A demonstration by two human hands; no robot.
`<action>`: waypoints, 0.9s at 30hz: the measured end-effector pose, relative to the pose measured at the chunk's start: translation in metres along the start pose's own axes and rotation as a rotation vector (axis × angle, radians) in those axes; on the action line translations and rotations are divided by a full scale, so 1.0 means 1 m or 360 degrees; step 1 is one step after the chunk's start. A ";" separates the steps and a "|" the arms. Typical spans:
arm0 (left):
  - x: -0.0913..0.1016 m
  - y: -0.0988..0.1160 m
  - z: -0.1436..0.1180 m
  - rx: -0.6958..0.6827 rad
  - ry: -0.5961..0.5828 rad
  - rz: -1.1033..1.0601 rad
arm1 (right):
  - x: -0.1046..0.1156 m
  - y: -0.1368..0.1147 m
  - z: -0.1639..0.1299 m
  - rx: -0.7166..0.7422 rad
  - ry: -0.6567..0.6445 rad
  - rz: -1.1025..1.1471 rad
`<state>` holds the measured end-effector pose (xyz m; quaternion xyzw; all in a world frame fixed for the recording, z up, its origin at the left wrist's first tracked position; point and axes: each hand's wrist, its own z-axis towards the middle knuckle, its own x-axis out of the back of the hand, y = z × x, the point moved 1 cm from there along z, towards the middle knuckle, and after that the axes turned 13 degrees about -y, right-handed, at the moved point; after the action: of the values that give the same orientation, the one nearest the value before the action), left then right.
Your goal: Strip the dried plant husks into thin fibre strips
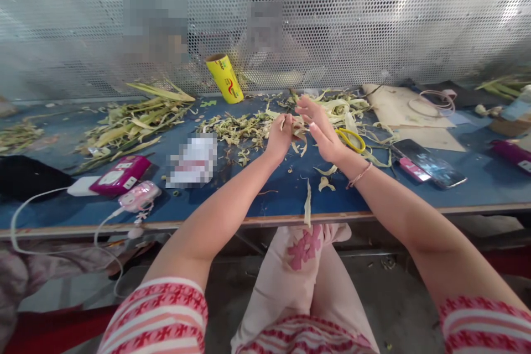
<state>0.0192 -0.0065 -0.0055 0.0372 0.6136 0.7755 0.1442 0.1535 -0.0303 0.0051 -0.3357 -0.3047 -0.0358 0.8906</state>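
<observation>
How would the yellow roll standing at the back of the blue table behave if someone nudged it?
The yellow roll already leans to one side against the mesh screen, so a nudge would probably tip it over. Being round, it would likely roll across the blue table once down. Its open, hollow-looking top suggests it is fairly light for its size.

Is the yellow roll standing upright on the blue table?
No, the yellow roll leans tilted against the perforated metal screen at the far edge of the blue table.

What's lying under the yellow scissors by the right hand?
The yellow scissors lie on pale husk strips spread over the blue table. The right hand covers their left end, so whatever lies beneath that part cannot be seen.
</observation>
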 end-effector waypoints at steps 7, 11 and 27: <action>0.012 -0.007 0.007 -0.0161 0.0208 0.0178 | 0.005 0.012 0.009 -0.0600 0.0150 -0.0160; 0.013 -0.008 0.007 -0.0205 0.0267 0.0226 | -0.002 0.029 0.012 -0.0638 0.0088 0.0003; 0.000 0.005 -0.007 -0.0200 -0.0070 0.0426 | -0.017 0.015 0.014 -0.0792 0.0326 0.0888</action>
<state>0.0169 -0.0145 -0.0021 0.1265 0.5501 0.8236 0.0548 0.1364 -0.0119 -0.0049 -0.6062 -0.0931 0.1018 0.7832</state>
